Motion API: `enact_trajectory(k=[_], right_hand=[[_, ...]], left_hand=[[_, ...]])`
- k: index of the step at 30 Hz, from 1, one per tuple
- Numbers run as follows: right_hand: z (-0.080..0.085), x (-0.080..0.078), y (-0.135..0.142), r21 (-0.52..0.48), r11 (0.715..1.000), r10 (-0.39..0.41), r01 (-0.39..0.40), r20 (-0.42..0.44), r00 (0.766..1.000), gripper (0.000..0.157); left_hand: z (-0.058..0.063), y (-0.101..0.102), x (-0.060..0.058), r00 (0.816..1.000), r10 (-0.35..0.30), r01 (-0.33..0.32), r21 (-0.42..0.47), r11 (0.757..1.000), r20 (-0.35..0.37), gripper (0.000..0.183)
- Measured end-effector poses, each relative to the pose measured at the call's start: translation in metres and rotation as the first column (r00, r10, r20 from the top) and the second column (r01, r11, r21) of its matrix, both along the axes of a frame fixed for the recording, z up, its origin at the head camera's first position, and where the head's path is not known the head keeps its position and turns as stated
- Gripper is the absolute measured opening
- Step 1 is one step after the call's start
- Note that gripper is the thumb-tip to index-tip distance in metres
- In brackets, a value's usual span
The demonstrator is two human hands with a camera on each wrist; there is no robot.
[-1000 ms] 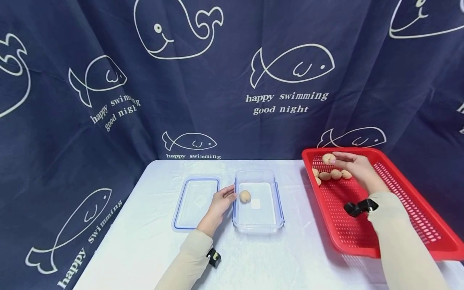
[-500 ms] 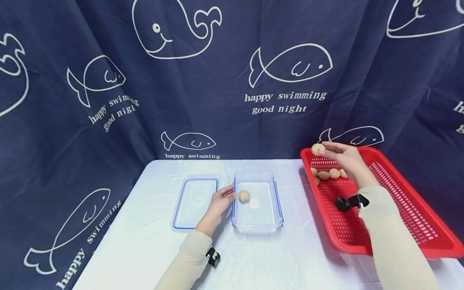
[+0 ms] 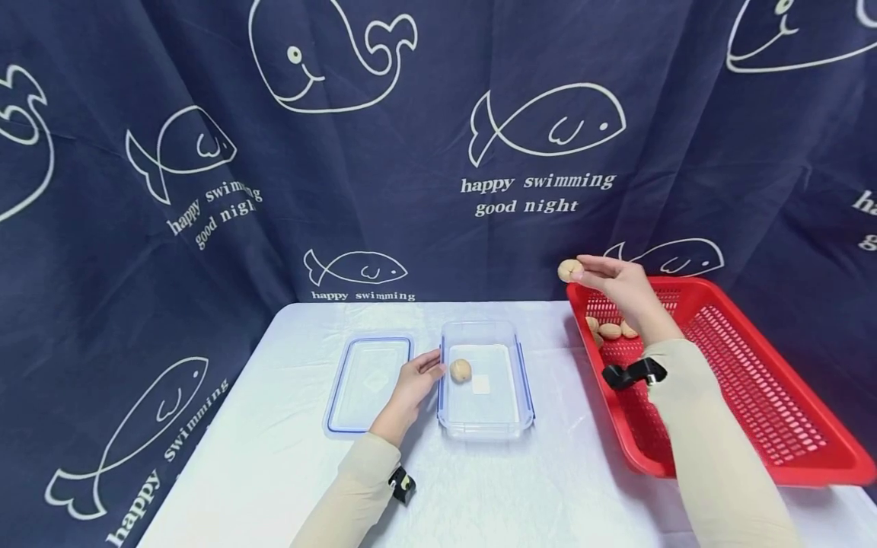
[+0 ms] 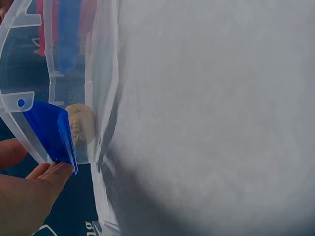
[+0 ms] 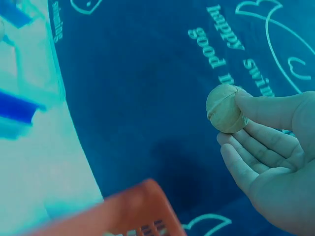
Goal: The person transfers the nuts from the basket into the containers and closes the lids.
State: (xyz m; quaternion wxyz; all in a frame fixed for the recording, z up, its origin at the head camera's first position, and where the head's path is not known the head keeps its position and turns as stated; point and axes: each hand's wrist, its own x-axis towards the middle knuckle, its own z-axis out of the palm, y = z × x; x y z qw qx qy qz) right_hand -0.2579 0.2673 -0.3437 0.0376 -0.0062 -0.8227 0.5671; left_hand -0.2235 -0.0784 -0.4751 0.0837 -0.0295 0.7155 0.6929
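In the head view my right hand (image 3: pixel 626 289) pinches a walnut (image 3: pixel 569 270) between thumb and fingertips, above the far left corner of the red basket (image 3: pixel 620 441). The right wrist view shows this walnut (image 5: pixel 225 109) with its seam facing the camera. My left hand (image 3: pixel 414 384) touches the left side of a clear plastic box (image 3: pixel 488 430), fingers fairly straight. Up close, the left hand's fingertips (image 4: pixel 61 169) meet the end of the blue latch flap (image 4: pixel 51 130). One walnut (image 3: pixel 460 371) lies inside the box, near its left wall.
Several walnuts (image 3: pixel 610 331) lie at the left end of the basket, some hidden by the right arm. A clear lid (image 3: pixel 370 388) with a blue seal lies flat left of the box. Behind the white-covered table (image 3: pixel 274 457) hangs a dark blue curtain (image 3: pixel 425 190).
My right hand has moved left with the walnut and slightly up, from over the basket's inside to its far left corner. The left hand and the box stay in place.
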Motion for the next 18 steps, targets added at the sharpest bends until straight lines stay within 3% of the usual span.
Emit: enact_trajectory(k=[9, 18], right_hand=[[-0.002, -0.005, -0.036, -0.031, 0.996, 0.086, -0.087, -0.057, 0.995, 0.057], [-0.008, -0.007, -0.057, -0.048, 0.993, 0.102, -0.106, -0.069, 0.992, 0.051]], left_hand=[[-0.002, 0.0, -0.001, 1.0, 0.003, -0.003, 0.003, 1.0, -0.005, 0.043], [-0.001, 0.0, -0.001, 1.0, 0.001, -0.001, 0.006, 1.0, 0.001, 0.044]])
